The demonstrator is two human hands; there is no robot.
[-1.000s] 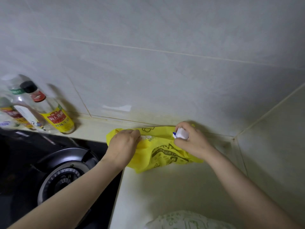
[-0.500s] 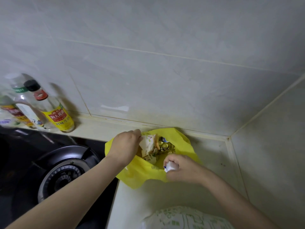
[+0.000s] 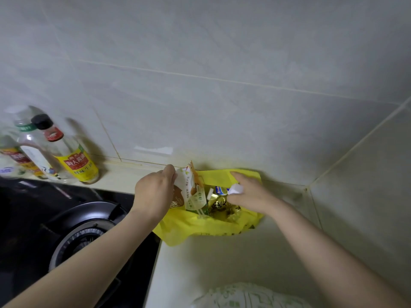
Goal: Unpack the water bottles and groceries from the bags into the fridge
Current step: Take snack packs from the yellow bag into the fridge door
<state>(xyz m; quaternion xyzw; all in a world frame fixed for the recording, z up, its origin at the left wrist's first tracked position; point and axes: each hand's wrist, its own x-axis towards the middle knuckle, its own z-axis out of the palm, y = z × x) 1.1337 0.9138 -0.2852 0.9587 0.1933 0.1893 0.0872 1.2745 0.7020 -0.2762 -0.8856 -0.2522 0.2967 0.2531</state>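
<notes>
On the desk (image 3: 222, 263), yellow bag (image 3: 200, 228) lies open — left hand (image 3: 153, 194) pinches a white snack packet (image 3: 189, 190); right hand (image 3: 250, 195) grips a small white wad (image 3: 236, 189).

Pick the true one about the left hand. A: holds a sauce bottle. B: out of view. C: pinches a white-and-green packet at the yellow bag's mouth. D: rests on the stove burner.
C: the left hand pinches the white-and-green packet by its top edge over the open yellow bag; the right hand grips a small white wad.
</notes>
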